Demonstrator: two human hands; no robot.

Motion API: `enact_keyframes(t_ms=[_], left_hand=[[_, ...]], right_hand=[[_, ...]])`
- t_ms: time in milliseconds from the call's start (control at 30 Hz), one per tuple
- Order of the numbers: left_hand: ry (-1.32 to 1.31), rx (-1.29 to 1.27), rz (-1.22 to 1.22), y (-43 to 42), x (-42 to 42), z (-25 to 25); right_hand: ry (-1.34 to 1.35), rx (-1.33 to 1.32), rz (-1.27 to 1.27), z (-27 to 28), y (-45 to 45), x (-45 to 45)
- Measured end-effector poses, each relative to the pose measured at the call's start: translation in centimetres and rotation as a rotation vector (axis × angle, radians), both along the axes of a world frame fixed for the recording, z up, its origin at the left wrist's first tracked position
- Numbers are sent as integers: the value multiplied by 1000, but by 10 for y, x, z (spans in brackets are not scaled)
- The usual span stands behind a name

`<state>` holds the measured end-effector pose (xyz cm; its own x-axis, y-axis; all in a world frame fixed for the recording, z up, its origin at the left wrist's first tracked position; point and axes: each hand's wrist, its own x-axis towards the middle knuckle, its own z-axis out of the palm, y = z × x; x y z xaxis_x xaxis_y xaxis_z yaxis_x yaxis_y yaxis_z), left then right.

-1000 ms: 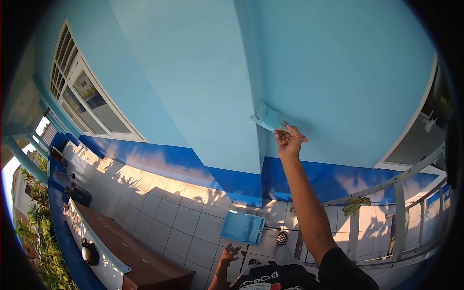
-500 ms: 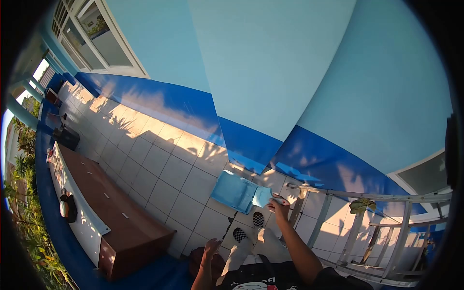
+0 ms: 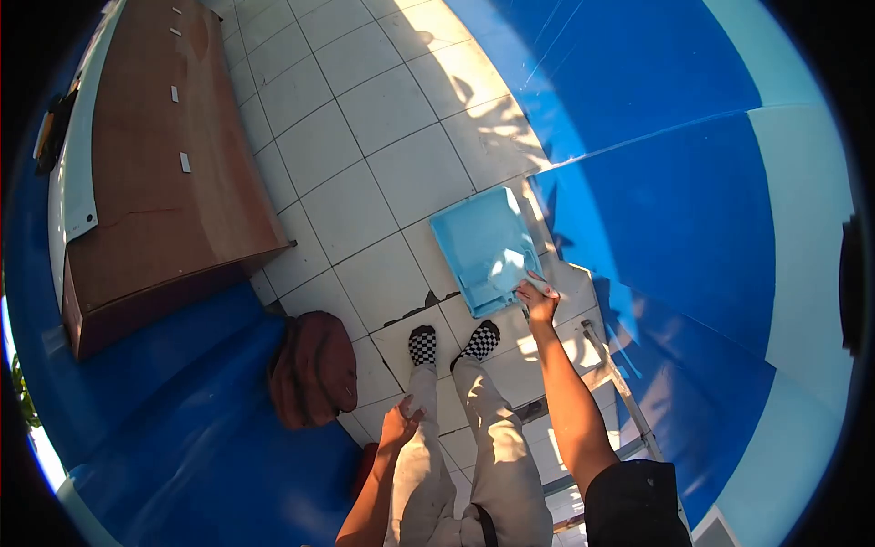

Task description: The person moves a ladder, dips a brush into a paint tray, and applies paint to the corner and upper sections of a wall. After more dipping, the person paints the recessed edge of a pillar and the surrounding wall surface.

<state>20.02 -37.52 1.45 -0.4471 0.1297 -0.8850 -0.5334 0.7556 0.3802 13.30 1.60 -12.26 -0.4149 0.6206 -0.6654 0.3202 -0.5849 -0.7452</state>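
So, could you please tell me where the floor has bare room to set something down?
The widest bare tiles lie between the brown cabinet and the tray. It's crowded at the tray's near end, with the right hand, feet and ladder close by.

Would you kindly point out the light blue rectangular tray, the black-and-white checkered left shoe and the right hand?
Light blue rectangular tray (image 3: pixel 476 230): head view, bare floor.
Black-and-white checkered left shoe (image 3: pixel 422 346): head view, upper.
Right hand (image 3: pixel 540 302): head view, middle of hand.
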Motion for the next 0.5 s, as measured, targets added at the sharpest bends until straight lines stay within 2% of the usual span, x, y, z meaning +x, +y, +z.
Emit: enact_keyframes(t_ms=[67,133,200,233,300,367,400,467,500], left_hand=[[59,-137,-203,11,12,0],[9,-139,-180,9,41,-22],[51,-157,-358,16,57,-29],[82,-174,-464,22,56,-29],[86,-130,-378,30,57,-47],[113,-57,-205,43,44,-65],[103,-59,-196,46,45,-78],[324,17,-211,51,44,-101],[272,19,-212,61,28,-99]], right_hand=[[-75,312,271,-31,9,-24],[-97,483,397,-76,14,-42],[-200,651,591,-90,14,-66],[-207,646,607,-102,16,-75],[52,1061,814,-127,20,-86],[61,1085,928,-138,22,-95],[84,1110,1033,-146,22,-98],[62,1124,1117,-158,23,-101],[74,1146,1166,-161,23,-101]])
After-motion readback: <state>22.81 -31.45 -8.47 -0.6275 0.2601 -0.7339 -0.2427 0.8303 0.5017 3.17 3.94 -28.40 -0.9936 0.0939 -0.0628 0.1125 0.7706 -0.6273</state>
